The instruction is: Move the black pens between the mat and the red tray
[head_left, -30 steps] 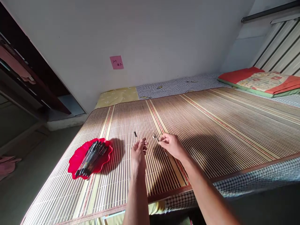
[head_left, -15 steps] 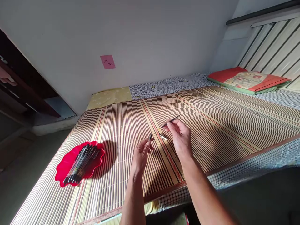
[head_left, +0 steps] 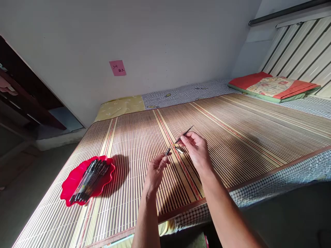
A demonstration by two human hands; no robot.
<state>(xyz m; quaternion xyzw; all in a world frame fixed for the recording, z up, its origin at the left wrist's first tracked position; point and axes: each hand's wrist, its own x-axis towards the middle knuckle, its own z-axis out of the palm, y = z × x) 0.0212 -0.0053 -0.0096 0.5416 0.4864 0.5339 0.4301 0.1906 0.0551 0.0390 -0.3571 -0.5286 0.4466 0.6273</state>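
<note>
Left hand (head_left: 156, 167) pinches a dark tube (head_left: 168, 151), now closer to the stick (head_left: 188, 130) pinched in right hand (head_left: 196, 146).

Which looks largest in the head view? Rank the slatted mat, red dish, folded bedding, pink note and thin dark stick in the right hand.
1. Slatted mat
2. Red dish and folded bedding: too alike to rank, the dish being nearer
3. Pink note
4. Thin dark stick in the right hand

left hand (head_left: 155, 169) pinching small dark piece (head_left: 168, 152), right hand (head_left: 198, 148) holding slender dark rod (head_left: 188, 131), pens (head_left: 89, 181) in red dish (head_left: 71, 179)
</note>
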